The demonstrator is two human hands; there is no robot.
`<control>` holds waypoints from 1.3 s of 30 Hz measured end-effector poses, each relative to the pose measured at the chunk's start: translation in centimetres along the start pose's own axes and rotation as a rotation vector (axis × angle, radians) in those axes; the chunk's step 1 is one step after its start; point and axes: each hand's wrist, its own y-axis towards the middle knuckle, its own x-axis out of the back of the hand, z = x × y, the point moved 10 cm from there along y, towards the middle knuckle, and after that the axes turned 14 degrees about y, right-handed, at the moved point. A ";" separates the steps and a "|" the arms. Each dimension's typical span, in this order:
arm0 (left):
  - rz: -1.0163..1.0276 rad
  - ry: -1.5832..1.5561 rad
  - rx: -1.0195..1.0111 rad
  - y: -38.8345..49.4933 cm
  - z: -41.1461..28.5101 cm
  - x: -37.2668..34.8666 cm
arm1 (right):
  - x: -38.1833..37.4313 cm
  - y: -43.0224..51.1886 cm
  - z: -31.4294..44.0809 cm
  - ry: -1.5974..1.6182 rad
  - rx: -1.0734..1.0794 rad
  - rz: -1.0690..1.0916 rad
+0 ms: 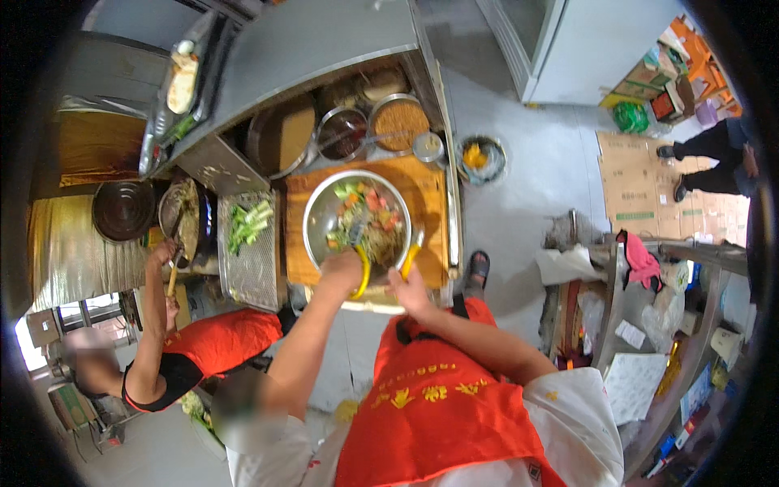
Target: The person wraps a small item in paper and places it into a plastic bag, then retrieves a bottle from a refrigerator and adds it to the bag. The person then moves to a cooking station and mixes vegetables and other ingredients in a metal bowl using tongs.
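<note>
A steel mixing bowl [311, 240] stands on a wooden cutting board [298, 189]. Inside lie chopped green leaves, red and orange pieces and a brownish stringy food [383, 245]. My left hand [342, 271] is at the bowl's near rim, closed around a yellow-handled utensil [365, 271]; its grey working end reaches into the food. My right hand [410, 291] grips another yellow handle [411, 258] by the bowl's near right rim, with a shiny metal part beyond it. Exactly what kind of utensils these are, or whether they are joined, I cannot tell.
Behind the board stand pots of brown liquid [283, 131], dark red sauce [342, 131] and orange-brown food [401, 125]. Left, cut green stalks [249, 225] lie on a perforated metal tray [255, 271]. A co-worker [219, 341] holds a pan there. A bin [482, 159] stands right.
</note>
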 end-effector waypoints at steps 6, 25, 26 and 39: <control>0.038 -0.063 0.019 -1.1 -1.7 -1.4 | 0.1 0.4 -0.5 0.069 -0.029 0.016; -0.095 0.303 0.128 3.6 3.4 -0.5 | -0.9 0.3 1.3 0.031 -0.052 0.111; -0.094 0.213 0.087 3.3 3.2 -1.8 | -0.4 0.3 1.9 0.007 -0.037 0.098; -0.068 0.049 0.031 2.3 1.7 -3.5 | 0.6 0.1 4.9 -0.090 0.028 0.094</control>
